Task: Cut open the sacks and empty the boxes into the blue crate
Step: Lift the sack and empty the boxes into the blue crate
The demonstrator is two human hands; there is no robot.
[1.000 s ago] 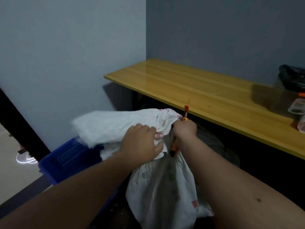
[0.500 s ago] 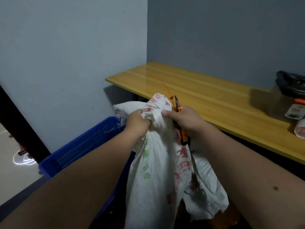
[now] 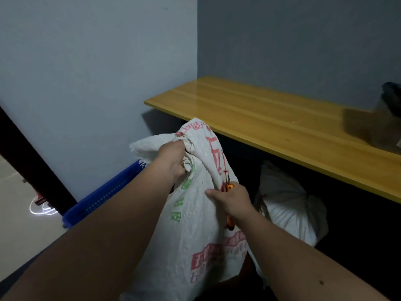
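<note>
A white woven sack (image 3: 201, 231) with red and green print hangs upright in front of me. My left hand (image 3: 173, 161) grips its bunched top. My right hand (image 3: 232, 198) holds orange-handled scissors (image 3: 228, 187) against the sack's right side, thumb lying on the cloth. The scissors' tip points up; the handle sticks out below my palm. The blue crate (image 3: 104, 196) sits low on the left, mostly hidden behind my left arm and the sack. A second tied white sack (image 3: 288, 205) lies on the floor under the bench.
A yellow wooden bench top (image 3: 271, 124) runs along the grey wall to the right, with a dark object (image 3: 392, 101) at its far end. A dark door frame (image 3: 32, 170) and pale floor (image 3: 19, 224) lie to the left.
My left hand has lifted the sack's top higher. My right hand with the scissors has dropped from the top to the sack's side. The second sack now shows.
</note>
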